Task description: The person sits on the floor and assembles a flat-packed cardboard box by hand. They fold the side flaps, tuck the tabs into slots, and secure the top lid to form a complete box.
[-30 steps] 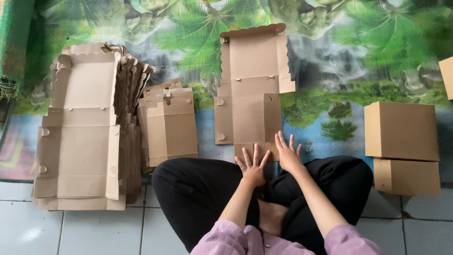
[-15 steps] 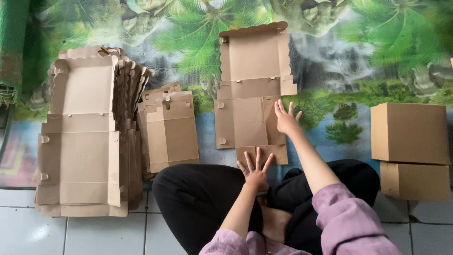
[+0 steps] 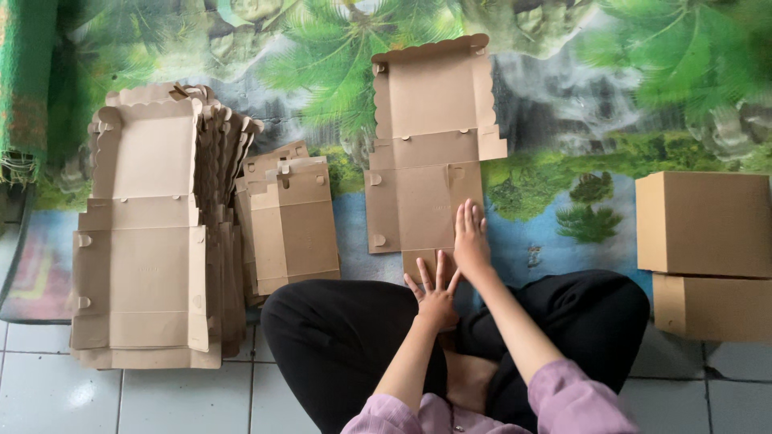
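A flat, unfolded brown cardboard box blank (image 3: 430, 145) lies on the printed mat in front of my crossed legs. My right hand (image 3: 470, 239) rests flat on its near right part, fingers together and pointing away. My left hand (image 3: 434, 293) lies with spread fingers on the blank's near bottom flap, just above my knee. Neither hand grips anything.
A tall stack of flat box blanks (image 3: 149, 233) sits at the left, with a smaller pile (image 3: 291, 217) beside it. Two assembled brown boxes (image 3: 704, 223) (image 3: 712, 308) stand at the right. The palm-and-lake printed mat (image 3: 579, 120) covers the floor beyond the white tiles (image 3: 161, 398).
My right hand has slid down and left onto the blank's near right part. My left hand has stayed low on the bottom flap. The view has shifted slightly.
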